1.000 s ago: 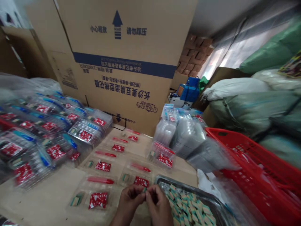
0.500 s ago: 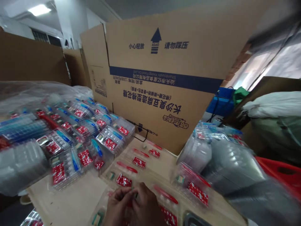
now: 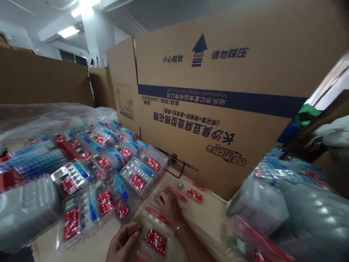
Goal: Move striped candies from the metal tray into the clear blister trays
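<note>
My right hand (image 3: 169,207) presses down on a clear plastic blister tray (image 3: 160,222), its fingertips beside a red stick (image 3: 176,194) in a tray slot. A thin silver bangle (image 3: 180,229) circles that wrist. My left hand (image 3: 123,242) is low at the near edge of the same tray, fingers apart and holding nothing. A red-and-white sachet (image 3: 155,240) lies in the tray between my hands. Another sachet (image 3: 194,195) sits just beyond my right hand. Whether my right fingers pinch something small is hidden.
Filled blister trays (image 3: 137,178) are heaped on the left of the wooden table (image 3: 211,218), and stacked clear trays (image 3: 257,205) rise on the right. A large printed cardboard carton (image 3: 207,109) stands upright behind the table.
My hands have parted from their pinch together over the tray, with the right now forward on it and the left lower. The view has swung left, losing the metal tray and red basket.
</note>
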`<state>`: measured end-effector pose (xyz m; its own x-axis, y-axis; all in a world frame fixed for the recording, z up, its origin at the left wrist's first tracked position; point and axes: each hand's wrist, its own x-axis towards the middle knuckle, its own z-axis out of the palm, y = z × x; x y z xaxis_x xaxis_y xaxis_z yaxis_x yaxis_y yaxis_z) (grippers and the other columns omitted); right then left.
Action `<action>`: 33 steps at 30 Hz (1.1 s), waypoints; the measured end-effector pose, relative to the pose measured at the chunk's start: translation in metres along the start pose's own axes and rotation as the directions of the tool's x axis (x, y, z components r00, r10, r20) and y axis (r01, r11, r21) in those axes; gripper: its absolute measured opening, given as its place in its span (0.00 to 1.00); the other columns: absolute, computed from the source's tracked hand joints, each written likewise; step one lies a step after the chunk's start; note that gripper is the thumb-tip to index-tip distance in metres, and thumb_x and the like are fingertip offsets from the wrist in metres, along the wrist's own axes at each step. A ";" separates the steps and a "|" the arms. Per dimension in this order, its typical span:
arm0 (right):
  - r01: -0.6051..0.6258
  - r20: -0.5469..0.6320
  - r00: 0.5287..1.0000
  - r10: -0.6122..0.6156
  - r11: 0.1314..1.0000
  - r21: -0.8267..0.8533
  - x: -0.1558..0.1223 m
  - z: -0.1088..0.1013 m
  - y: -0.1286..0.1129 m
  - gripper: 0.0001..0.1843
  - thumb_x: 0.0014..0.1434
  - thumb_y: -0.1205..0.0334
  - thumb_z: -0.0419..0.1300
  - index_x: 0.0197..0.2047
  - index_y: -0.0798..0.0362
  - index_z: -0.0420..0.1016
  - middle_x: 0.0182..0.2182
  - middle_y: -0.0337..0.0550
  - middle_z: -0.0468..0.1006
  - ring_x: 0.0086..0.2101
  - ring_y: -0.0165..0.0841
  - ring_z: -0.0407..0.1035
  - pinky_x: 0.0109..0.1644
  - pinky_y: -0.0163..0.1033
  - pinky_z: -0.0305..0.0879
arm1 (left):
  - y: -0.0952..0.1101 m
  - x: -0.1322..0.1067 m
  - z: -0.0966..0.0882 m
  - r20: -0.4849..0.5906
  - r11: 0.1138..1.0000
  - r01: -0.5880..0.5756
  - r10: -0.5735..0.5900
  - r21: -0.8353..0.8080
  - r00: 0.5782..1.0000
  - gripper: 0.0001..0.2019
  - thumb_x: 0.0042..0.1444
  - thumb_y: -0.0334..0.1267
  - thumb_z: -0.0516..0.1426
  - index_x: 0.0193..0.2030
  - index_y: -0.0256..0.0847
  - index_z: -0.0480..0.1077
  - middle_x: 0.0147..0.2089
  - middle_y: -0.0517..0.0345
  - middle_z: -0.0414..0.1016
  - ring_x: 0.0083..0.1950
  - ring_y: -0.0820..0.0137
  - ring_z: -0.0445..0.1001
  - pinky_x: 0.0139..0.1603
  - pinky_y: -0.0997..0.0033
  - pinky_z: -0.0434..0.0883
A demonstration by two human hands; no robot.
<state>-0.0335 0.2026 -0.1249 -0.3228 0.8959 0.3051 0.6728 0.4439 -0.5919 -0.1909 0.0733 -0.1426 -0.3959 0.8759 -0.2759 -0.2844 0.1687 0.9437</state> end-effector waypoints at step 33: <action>0.319 0.049 0.946 -0.321 0.947 0.036 -0.062 -0.040 0.035 0.14 0.54 0.51 0.52 0.30 0.45 0.77 0.33 0.47 0.79 0.37 0.42 0.73 0.40 0.43 0.71 | -0.006 -0.082 -0.091 -0.171 0.666 -0.384 0.609 0.639 0.774 0.11 0.59 0.42 0.51 0.32 0.41 0.69 0.33 0.53 0.72 0.38 0.62 0.69 0.42 0.62 0.66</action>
<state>0.0366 0.1620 -0.1346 -0.5535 0.7058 0.4421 0.5104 0.7069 -0.4896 -0.2358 -0.0404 -0.1424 -0.6288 0.7038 0.3305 0.5205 0.0653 0.8514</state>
